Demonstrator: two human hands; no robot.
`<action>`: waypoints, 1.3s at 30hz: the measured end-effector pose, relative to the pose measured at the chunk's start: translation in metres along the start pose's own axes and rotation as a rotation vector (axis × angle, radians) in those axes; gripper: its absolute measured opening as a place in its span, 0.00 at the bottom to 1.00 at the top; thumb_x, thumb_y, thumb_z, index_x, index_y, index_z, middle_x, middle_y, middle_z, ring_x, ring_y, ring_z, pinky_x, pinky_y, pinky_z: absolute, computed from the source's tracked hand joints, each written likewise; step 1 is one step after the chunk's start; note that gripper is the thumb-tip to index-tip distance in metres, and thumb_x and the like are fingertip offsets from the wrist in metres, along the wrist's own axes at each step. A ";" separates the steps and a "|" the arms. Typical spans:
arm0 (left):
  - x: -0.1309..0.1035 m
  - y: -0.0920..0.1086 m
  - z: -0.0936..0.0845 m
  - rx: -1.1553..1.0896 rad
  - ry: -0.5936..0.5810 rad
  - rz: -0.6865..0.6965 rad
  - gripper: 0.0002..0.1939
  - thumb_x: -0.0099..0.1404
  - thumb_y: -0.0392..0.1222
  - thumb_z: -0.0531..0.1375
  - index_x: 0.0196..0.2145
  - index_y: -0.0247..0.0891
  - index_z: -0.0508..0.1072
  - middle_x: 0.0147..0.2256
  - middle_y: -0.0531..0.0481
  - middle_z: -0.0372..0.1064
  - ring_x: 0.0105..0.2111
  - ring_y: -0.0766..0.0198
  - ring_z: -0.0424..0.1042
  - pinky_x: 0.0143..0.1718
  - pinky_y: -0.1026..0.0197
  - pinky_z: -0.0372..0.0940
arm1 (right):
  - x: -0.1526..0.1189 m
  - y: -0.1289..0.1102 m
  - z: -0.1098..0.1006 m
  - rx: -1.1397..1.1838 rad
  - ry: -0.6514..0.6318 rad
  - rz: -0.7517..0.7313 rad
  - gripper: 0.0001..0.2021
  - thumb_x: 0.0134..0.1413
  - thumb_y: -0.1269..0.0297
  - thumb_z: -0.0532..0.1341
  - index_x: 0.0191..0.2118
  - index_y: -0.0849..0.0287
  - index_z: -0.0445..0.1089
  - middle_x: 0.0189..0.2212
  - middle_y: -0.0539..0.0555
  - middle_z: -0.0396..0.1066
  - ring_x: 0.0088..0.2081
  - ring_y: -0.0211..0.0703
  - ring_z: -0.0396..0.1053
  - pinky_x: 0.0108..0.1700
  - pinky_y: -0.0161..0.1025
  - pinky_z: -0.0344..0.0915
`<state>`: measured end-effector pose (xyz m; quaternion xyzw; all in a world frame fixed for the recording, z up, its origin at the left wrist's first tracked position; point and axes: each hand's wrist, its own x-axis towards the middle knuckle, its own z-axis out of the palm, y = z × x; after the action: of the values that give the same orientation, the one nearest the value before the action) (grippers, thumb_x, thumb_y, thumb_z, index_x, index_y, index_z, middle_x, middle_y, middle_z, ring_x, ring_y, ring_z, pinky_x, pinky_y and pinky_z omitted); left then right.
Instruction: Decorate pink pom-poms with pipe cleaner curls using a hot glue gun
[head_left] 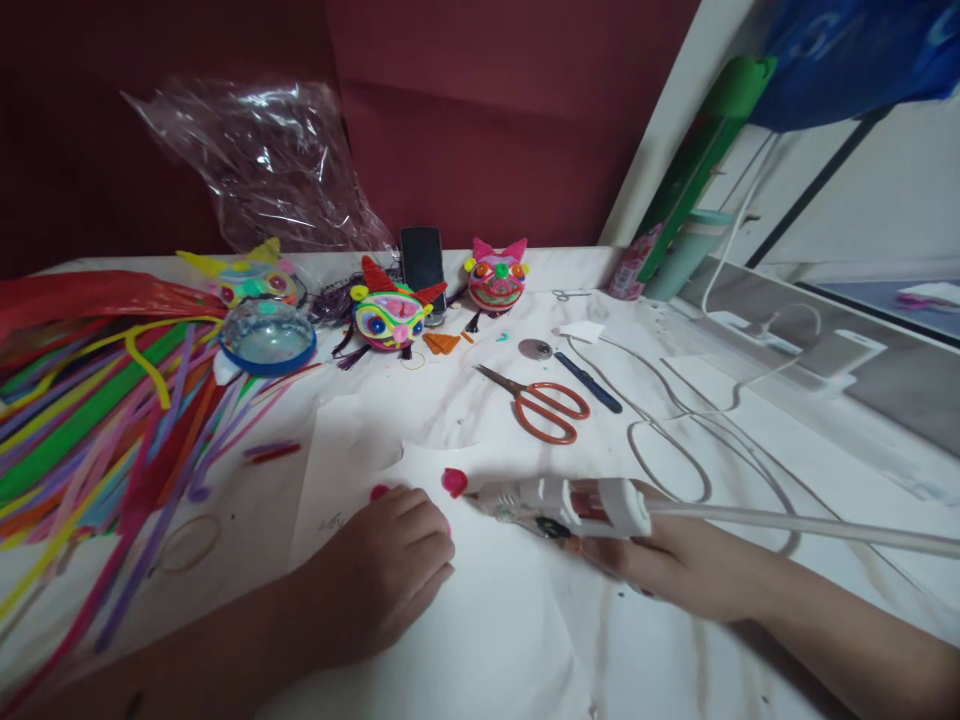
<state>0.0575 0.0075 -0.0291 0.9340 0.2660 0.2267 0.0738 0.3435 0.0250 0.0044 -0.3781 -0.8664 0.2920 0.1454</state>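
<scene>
My right hand is wrapped round a white glue gun. A glue stick sticks out of the gun's back end. Its nozzle points left, close to a small pink disc on the white paper. My left hand rests on the paper with its fingers curled together. A bit of pink shows at its fingertips, but what they hold is hidden. Another pink piece lies just beyond its knuckles.
Orange-handled scissors, a blue craft knife and cables lie beyond my hands. Colourful lion-head ornaments and a phone stand at the back. Left are a blue-rimmed dish and fuzzy craft stems.
</scene>
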 end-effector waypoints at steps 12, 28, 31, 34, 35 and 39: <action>-0.004 -0.002 0.002 0.004 -0.010 -0.011 0.09 0.67 0.30 0.50 0.30 0.35 0.67 0.30 0.47 0.66 0.32 0.61 0.62 0.34 0.57 0.57 | 0.001 0.005 0.005 -0.034 -0.024 -0.017 0.13 0.62 0.62 0.50 0.36 0.58 0.72 0.35 0.56 0.72 0.38 0.46 0.69 0.41 0.40 0.67; -0.004 -0.002 0.002 -0.006 -0.002 -0.004 0.09 0.67 0.30 0.50 0.31 0.35 0.67 0.30 0.46 0.66 0.33 0.60 0.62 0.34 0.56 0.57 | -0.001 0.008 0.005 -0.043 -0.074 0.022 0.15 0.62 0.61 0.50 0.40 0.59 0.72 0.39 0.59 0.71 0.43 0.50 0.68 0.47 0.45 0.66; -0.004 -0.002 0.003 -0.013 0.009 -0.004 0.09 0.66 0.29 0.51 0.31 0.34 0.67 0.30 0.47 0.66 0.32 0.61 0.62 0.34 0.57 0.57 | -0.001 0.007 0.005 -0.048 -0.077 0.017 0.15 0.63 0.61 0.49 0.40 0.59 0.72 0.38 0.58 0.71 0.41 0.48 0.68 0.45 0.43 0.66; -0.004 -0.002 0.004 -0.011 0.006 0.001 0.09 0.66 0.29 0.50 0.30 0.34 0.67 0.30 0.47 0.66 0.32 0.61 0.62 0.34 0.57 0.57 | 0.000 0.007 0.005 -0.035 -0.069 -0.005 0.14 0.63 0.62 0.49 0.39 0.58 0.72 0.37 0.57 0.72 0.41 0.47 0.68 0.44 0.42 0.66; -0.003 -0.002 0.004 -0.008 0.001 0.000 0.09 0.66 0.29 0.50 0.30 0.34 0.67 0.30 0.47 0.66 0.32 0.61 0.62 0.34 0.57 0.57 | 0.000 0.007 0.005 -0.032 -0.066 -0.002 0.14 0.63 0.62 0.50 0.39 0.58 0.72 0.37 0.57 0.72 0.41 0.47 0.68 0.45 0.42 0.66; -0.003 -0.002 0.003 -0.006 0.012 0.005 0.09 0.66 0.30 0.51 0.30 0.35 0.67 0.30 0.47 0.66 0.32 0.61 0.61 0.34 0.57 0.57 | 0.000 0.007 0.004 -0.053 -0.073 0.027 0.13 0.62 0.61 0.51 0.40 0.57 0.72 0.38 0.57 0.72 0.42 0.48 0.68 0.45 0.43 0.67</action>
<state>0.0557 0.0077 -0.0329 0.9331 0.2632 0.2335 0.0745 0.3456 0.0270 -0.0035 -0.3827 -0.8733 0.2847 0.0996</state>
